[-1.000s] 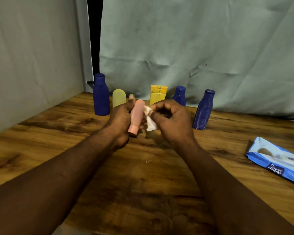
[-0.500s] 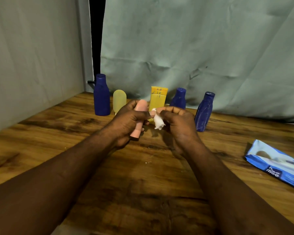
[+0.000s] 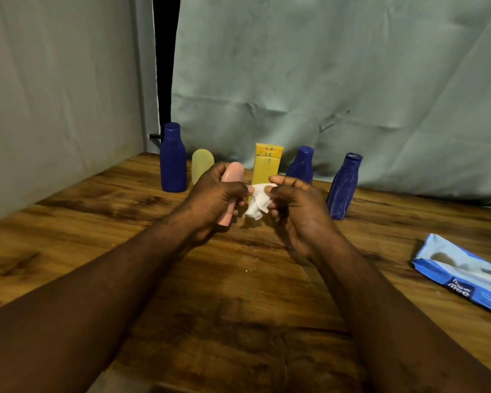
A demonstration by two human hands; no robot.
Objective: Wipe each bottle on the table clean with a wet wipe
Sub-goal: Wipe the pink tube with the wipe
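Note:
My left hand [image 3: 214,201] grips a small pink bottle [image 3: 233,177] held upright above the wooden table [image 3: 238,293]. Just to its right, my right hand [image 3: 296,208] pinches a crumpled white wet wipe [image 3: 257,202]; the left thumb tip also touches the wipe. The wipe hangs beside the pink bottle, apart from its side. Behind the hands stand a tall blue bottle [image 3: 173,158], a pale yellow bottle [image 3: 202,164], a yellow bottle [image 3: 267,163], a small blue bottle [image 3: 302,165] and a leaning blue bottle [image 3: 345,187].
A blue pack of wet wipes [image 3: 462,275] lies on the table at the right edge. Grey-green cloth [image 3: 323,80] hangs behind the bottles and a pale wall [image 3: 54,95] closes the left side. A black rod [image 3: 154,136] sticks out behind the tall blue bottle.
The right hand has drawn the wipe off the pink bottle's side and now holds it loose between both hands. The left hand has turned the bottle more upright.

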